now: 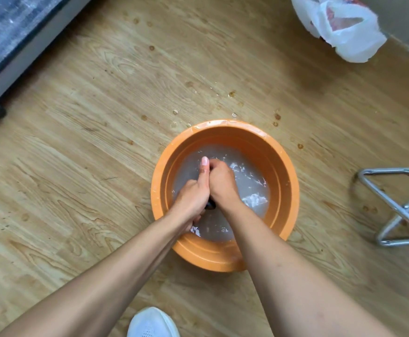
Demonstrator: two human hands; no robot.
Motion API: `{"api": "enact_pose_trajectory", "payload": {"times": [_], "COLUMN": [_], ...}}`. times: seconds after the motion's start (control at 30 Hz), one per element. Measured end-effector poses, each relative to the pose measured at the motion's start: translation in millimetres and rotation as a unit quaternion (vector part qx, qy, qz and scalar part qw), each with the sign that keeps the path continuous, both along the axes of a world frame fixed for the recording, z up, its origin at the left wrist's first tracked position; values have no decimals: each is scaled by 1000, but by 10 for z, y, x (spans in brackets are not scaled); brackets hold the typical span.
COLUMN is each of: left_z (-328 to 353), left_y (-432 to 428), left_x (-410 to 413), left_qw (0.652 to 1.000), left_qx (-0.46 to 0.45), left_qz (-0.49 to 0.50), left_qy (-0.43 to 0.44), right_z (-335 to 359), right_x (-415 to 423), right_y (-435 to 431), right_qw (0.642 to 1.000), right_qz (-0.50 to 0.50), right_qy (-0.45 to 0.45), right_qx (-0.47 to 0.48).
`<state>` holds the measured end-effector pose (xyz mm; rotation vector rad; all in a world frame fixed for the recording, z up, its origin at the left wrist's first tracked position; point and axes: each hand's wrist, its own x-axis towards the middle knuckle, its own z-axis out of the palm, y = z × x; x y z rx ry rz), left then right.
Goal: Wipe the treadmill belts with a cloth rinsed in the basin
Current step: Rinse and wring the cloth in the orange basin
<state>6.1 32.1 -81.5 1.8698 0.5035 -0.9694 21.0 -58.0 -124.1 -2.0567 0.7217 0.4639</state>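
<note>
the left hand [192,198] and right hand [222,182] are both curled tight around a dark cloth [210,205], mostly hidden between them, low over the middle of the orange basin [288,166], likely so what is wrung out drops back into its grey water [247,181]

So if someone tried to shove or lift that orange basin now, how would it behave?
Probably heavy: the orange basin holds plenty of murky water. A shove would likely slosh it over; droplets dot the floor nearby. Its wet rim may be slippery.
</note>
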Motion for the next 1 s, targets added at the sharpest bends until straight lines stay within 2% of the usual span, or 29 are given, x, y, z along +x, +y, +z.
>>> {"api": "enact_pose_trajectory", "payload": {"times": [0.13, 0.2, 0.33, 0.43, 0.5, 0.57, 0.63, 0.7, 0.77, 0.83, 0.93, 1.0], "left_z": [348, 546, 718, 813, 831, 793, 737, 729, 753, 796, 880, 869], "left_y": [-35, -50, 165, 339, 364, 298, 163, 24, -37, -35, 27, 72], "left_x": [-81, -99, 24, 141, 167, 160, 82, -86, -283, -429, -527, -493], "left_qw": [995, 987, 962, 942, 918, 904, 903, 903, 900, 904, 935, 938], "left_qx": [21, 7, 31, 81, 99, 103, 83, 43, 21, -10, -101, -114], "left_qz": [-71, -98, -62, -37, -42, -48, -65, -97, -147, -173, -88, -9], "left_qy": [-66, -123, -266, -324, -381, -413, -417, -416, -409, -391, -329, -326], "right_z": [-79, -35, 106, 324, 504, 679, 805, 902, 933, 895, 823, 828], "right_x": [116, 133, -1, -207, -332, -417, -459, -494, -511, -514, -469, -448], "right_y": [-226, -343, -568, -721, -754, -673, -500, -299, -178, -178, -248, -286], "right_qw": [999, 998, 989, 990, 990, 983, 975, 949, 898, 852, 801, 762], "right_qz": [-22, -46, -117, -96, -88, -97, -100, -145, -215, -278, -396, -434], "right_qy": [27, 5, -56, -58, -95, -148, -168, -149, -122, -121, -104, -76], "right_qx": [4, 38, 68, 82, 60, 50, 102, 237, 364, 426, 437, 475]}}
